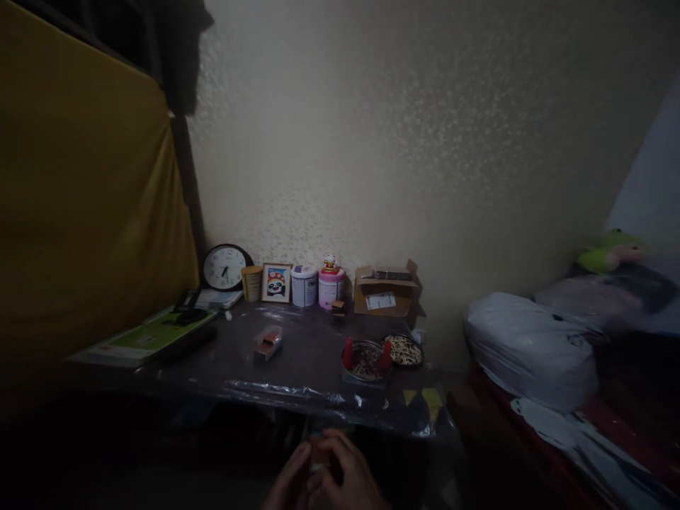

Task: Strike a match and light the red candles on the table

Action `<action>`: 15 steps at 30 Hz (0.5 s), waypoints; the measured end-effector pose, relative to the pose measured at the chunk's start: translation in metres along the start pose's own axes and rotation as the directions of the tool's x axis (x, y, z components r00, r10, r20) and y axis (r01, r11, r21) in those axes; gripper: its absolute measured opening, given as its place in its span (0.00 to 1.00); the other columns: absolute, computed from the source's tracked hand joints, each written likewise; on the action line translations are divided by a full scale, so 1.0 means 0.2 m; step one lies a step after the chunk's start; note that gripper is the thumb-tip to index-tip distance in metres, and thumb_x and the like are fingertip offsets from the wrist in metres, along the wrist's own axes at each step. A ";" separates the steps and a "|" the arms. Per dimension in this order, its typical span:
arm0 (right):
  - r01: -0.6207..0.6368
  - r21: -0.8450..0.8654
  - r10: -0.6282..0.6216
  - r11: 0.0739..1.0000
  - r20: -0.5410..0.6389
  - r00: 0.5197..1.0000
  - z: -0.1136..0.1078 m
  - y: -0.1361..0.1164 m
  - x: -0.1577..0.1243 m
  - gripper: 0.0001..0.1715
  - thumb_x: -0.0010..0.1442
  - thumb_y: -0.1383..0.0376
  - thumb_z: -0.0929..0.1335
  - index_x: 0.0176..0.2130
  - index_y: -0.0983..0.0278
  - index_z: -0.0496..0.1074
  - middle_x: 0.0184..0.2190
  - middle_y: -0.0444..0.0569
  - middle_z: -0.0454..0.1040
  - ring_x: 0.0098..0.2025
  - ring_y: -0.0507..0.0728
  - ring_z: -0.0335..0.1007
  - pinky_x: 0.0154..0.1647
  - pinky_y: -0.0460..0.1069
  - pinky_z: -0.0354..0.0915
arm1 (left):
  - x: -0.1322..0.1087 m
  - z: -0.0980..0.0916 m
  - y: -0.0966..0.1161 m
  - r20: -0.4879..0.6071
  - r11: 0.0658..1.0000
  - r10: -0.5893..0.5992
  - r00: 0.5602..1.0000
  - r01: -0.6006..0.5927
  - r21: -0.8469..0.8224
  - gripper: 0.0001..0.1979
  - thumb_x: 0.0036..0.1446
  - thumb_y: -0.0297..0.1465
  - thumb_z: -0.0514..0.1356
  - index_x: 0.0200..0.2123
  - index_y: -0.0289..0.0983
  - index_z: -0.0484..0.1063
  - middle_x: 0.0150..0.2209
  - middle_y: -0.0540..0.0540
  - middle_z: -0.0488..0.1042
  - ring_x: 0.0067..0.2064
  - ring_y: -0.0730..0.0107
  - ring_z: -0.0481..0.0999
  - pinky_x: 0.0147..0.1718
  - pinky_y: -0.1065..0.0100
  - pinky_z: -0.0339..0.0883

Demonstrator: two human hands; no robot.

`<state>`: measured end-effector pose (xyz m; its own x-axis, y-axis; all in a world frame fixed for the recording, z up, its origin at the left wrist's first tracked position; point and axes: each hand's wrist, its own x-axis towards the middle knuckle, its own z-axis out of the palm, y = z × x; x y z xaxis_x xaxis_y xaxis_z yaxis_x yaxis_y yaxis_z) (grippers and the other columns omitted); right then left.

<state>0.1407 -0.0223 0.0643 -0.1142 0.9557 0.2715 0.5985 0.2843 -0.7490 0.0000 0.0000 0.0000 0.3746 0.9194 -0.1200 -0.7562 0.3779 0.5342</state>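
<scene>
Low in the view, in front of the table's near edge, my left hand (288,479) and my right hand (351,470) come together around a small reddish-brown block or packet (319,457). Fingers of both hands are closed on its sides; dim light hides its exact kind. On the plastic-covered table (308,372) lies a clear wrapper with similar reddish-brown pieces (270,341). To the right stands a round dish (366,368) with dark speckled contents and two upright red objects. Just behind it sits a round black-and-cream patterned item (404,350).
Along the wall stand a clock (226,268), a yellow cup (251,283), a framed panda picture (277,283), two lidded tubs (304,287) and an open cardboard box (383,292). A green-covered flat item (154,336) lies left. White bags (525,347) are piled right.
</scene>
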 end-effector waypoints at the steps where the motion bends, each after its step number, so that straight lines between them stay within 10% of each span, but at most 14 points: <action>1: -0.007 -0.002 0.007 1.000 0.003 1.000 0.00 0.00 0.00 0.15 0.51 0.71 0.63 0.40 0.60 0.69 0.50 0.49 0.68 0.53 0.57 0.62 0.54 0.51 0.58 | 0.00 0.01 0.01 0.013 1.000 -0.028 1.000 0.029 -0.012 0.20 0.31 0.25 0.69 0.33 0.42 0.77 0.44 0.46 0.76 0.48 0.54 0.71 0.50 0.57 0.61; 15: 0.047 0.079 -0.042 0.996 -0.054 0.998 0.01 -0.03 -0.02 0.15 0.52 0.72 0.62 0.40 0.59 0.68 0.45 0.49 0.69 0.50 0.56 0.64 0.51 0.51 0.61 | -0.01 0.02 0.02 0.029 0.998 -0.046 0.999 0.044 0.051 0.16 0.36 0.24 0.68 0.33 0.42 0.77 0.47 0.47 0.74 0.51 0.56 0.68 0.47 0.63 0.64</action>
<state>0.1368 -0.0268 0.0666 -0.0961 0.9371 0.3355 0.5277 0.3337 -0.7811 -0.0023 0.0002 0.0058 0.4244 0.8975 -0.1200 -0.7108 0.4123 0.5699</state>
